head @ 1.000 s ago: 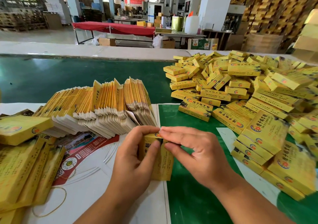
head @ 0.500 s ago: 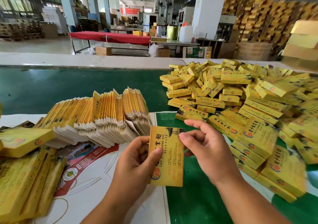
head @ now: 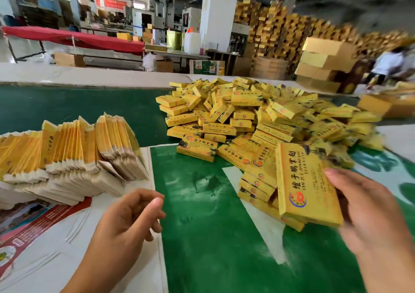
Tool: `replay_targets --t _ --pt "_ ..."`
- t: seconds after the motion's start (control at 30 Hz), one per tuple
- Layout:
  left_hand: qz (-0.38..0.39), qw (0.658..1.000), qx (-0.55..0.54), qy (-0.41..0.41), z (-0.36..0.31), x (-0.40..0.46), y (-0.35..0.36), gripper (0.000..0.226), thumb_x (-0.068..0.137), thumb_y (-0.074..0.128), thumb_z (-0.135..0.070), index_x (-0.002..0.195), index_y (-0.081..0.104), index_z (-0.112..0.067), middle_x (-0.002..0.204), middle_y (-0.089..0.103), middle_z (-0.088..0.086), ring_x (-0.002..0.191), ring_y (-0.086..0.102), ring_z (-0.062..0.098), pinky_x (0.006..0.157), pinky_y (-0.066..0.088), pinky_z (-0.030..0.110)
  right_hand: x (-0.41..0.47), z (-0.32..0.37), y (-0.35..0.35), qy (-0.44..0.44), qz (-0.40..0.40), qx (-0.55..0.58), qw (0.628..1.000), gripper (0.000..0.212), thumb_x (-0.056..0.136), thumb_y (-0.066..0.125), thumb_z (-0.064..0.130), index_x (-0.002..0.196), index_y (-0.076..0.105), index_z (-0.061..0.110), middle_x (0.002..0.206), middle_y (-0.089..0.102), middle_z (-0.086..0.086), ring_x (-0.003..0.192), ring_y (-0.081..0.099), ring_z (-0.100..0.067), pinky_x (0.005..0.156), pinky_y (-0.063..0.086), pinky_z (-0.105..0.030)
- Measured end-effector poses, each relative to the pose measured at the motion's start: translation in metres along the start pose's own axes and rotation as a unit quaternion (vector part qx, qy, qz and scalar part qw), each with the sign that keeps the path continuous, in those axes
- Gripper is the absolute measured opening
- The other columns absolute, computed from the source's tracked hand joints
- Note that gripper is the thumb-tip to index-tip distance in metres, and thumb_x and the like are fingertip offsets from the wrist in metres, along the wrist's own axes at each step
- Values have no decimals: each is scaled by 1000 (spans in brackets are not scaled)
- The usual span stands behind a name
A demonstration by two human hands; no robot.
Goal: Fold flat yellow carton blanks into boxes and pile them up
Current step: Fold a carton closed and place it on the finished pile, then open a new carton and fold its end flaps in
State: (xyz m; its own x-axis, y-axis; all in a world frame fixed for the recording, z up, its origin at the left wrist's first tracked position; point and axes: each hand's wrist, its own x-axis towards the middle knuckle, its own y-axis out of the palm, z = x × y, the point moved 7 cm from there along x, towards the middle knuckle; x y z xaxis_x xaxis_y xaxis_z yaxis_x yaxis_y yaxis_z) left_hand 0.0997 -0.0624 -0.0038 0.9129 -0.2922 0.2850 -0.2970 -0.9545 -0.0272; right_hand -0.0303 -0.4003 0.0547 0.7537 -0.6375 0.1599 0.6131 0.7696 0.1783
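Observation:
My right hand (head: 368, 211) grips a folded yellow box (head: 305, 187) by its right edge, holding it just above the near edge of the big pile of folded yellow boxes (head: 247, 117). My left hand (head: 128, 216) hovers over the white sheet with loosely curled fingers and nothing in it. A thick row of flat yellow carton blanks (head: 74, 148) stands on edge at the left, a short way beyond my left hand.
The green table top (head: 202, 225) lies between my hands. A printed red and white sheet (head: 33, 232) covers the near left. Brown cartons (head: 325, 63) are stacked at the far right, where a person in white (head: 388, 63) stands.
My left hand has let go of the box and drawn back. My right hand has carried the box to the right, to the pile. The view has swung right.

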Motion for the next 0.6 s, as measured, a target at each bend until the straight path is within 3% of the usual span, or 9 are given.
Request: replay_targets --t 0.07,0.17,0.27,0.37,0.43,0.5,0.6 --pt "24 1000 17 4 3 0 4 27 73 60 -43 88 70 -23 71 67 12 58 64 25 45 48 26 13 -8 -37 24 -78 -10 997 10 73 69 21 72 77 17 82 78 -8 72 76 -22 52 59 -40" --pt "36 997 64 23 9 1 3 28 77 62 -49 92 70 -27 67 68 6 54 64 19 43 48 20 28 -33 -70 60 -137 -49 988 10 82 71 21 84 71 11 83 78 -9 73 76 -24 55 61 -41" --pt "28 993 112 26 14 2 -5 55 74 61 -72 103 69 -26 68 70 3 53 65 16 43 50 19 40 -54 -78 65 -154 -108 980 10 88 71 24 87 70 14 80 78 -5 77 76 -29 72 60 -55" --pt "40 990 133 12 23 4 -10 68 71 56 -79 110 67 -25 72 71 0 54 66 15 43 51 20 51 -65 -76 61 -169 -172 969 11 90 70 27 85 71 17 76 77 -4 74 75 -31 69 57 -60" --pt "52 989 139 6 27 6 -12 68 72 57 -79 112 66 -24 73 71 0 54 66 14 44 51 16 58 -69 -71 62 -176 -197 962 14 90 70 30 85 69 16 78 76 -8 65 74 -27 51 59 -50" --pt "67 988 143 0 28 6 -12 68 71 58 -78 111 66 -24 70 70 -1 52 66 14 44 50 14 64 -75 -63 72 -156 -217 961 14 90 70 33 89 66 19 82 74 -7 57 73 -20 39 52 -29" --pt "80 984 160 3 25 3 -9 66 70 59 -78 109 66 -25 68 69 -2 51 65 16 45 52 21 65 -74 -57 71 -136 -302 941 24 88 67 44 97 64 22 86 70 2 61 70 -12 44 50 -23"
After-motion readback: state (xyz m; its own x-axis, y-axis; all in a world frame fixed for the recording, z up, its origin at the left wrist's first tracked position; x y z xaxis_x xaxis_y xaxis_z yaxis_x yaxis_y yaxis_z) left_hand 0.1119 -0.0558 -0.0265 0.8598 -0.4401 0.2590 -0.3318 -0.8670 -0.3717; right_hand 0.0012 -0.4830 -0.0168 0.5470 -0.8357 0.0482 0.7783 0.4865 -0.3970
